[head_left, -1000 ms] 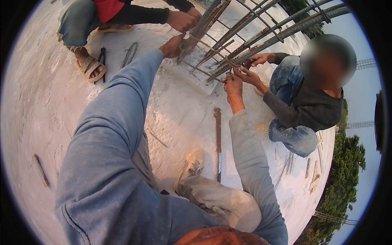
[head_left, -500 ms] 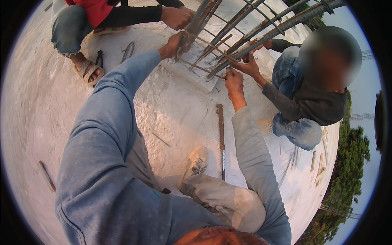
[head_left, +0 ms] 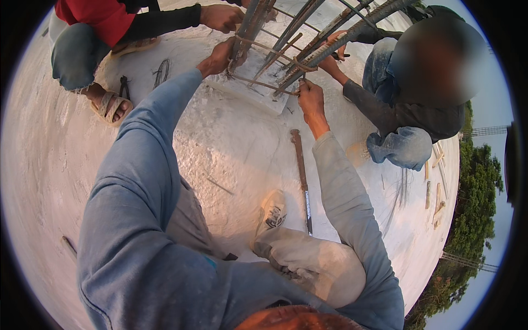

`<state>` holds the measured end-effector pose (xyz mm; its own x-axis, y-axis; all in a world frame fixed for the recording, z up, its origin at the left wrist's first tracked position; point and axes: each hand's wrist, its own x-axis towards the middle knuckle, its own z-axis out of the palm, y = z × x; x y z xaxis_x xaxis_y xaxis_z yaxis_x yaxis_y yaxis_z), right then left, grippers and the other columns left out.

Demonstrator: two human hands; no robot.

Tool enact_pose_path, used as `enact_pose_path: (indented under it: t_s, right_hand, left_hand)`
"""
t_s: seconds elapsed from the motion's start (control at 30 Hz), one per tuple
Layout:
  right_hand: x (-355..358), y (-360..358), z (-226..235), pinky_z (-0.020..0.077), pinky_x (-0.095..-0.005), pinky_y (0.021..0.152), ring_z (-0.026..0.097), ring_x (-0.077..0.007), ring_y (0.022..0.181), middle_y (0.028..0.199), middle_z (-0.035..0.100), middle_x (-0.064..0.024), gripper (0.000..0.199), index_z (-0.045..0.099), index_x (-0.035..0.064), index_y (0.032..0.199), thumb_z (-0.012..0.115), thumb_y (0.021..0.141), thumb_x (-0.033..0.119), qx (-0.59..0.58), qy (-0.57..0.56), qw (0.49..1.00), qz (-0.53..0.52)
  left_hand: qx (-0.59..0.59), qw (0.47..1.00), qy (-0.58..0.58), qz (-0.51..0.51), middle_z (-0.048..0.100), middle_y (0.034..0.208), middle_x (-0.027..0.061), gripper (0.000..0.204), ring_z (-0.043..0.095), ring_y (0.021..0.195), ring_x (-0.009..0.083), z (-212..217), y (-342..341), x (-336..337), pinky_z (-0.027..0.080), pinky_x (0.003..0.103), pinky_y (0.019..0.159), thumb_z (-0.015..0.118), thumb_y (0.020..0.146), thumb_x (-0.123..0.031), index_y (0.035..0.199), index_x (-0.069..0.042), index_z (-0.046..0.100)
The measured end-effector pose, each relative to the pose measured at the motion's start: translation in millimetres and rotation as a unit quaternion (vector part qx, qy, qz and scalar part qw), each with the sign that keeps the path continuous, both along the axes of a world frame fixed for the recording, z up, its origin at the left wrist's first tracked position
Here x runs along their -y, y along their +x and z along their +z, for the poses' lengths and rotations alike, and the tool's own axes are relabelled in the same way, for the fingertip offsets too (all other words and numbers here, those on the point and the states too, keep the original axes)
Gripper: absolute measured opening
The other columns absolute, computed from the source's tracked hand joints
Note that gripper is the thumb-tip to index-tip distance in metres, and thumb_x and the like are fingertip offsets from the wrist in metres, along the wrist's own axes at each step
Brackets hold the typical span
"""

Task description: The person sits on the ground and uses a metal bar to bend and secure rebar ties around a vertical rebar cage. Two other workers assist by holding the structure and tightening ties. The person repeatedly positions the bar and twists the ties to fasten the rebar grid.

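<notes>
A rebar column cage [head_left: 291, 41] of thick upright bars rises from a low concrete pad, with thin square steel stirrups [head_left: 264, 85] around its foot. My left hand [head_left: 218, 58] is closed at the cage's left corner, where stirrup and upright bar meet; its fingertips are partly hidden behind the bar. My right hand [head_left: 312, 102] pinches the lower stirrup near its right corner. Just beyond, a co-worker's hand [head_left: 331, 64] is at the bars, with a small dark tool [head_left: 341, 55] beside it. Another co-worker's hand [head_left: 221, 18] reaches to the cage from the left.
A long rusty metal bar [head_left: 300, 165] lies on the pale concrete between my right forearm and my shoe [head_left: 271, 208]. Dark pincers [head_left: 125, 87] and a bundle of wire [head_left: 161, 72] rest at the left. Wood scraps [head_left: 439, 204] and loose wires are at the right, near the squatting co-worker.
The view has shifted, so the cage sits higher and further left. The right co-worker's hands have drawn away from my right hand, and the dark tool now shows. Both my hands stay at the stirrup.
</notes>
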<state>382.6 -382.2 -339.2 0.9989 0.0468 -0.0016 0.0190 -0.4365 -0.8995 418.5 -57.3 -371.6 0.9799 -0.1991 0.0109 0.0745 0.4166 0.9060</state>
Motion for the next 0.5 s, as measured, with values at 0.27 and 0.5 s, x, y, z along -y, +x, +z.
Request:
enact_pose_path:
  t_s: [0.27, 0.5]
  right_hand:
    - [-3.7, -0.4, -0.8, 0.0371, -0.0318, 0.059, 0.044, -0.0106, 0.064, 0.074, 0.059, -0.0021, 0.028, 0.072, -0.0034, 0.097, 0.057, 0.105, 0.019, 0.034, -0.037, 0.998, -0.022]
    - [-3.2, -5.3, 6.2, 0.046, -0.0416, 0.073, 0.058, -0.0282, 0.075, 0.082, 0.066, -0.0185, 0.031, 0.069, -0.0061, 0.095, 0.056, 0.103, 0.021, 0.04, -0.053, 0.997, -0.033]
  left_hand:
    - [-0.037, 0.999, -0.007, 0.009, 0.058, 0.078, 0.0047, 0.041, 0.053, 0.063, 0.0166, -1.1, 6.5, 1.5, 0.043, 0.033, 0.057, 0.035, 0.114, -0.042, 0.106, -0.009, 0.057]
    - [0.006, 0.998, -0.056, -0.029, 0.053, 0.072, 0.0054, 0.054, 0.046, 0.06, 0.0167, -13.6, 11.6, 3.7, 0.039, 0.034, 0.056, 0.029, 0.113, -0.053, 0.106, -0.008, 0.058]
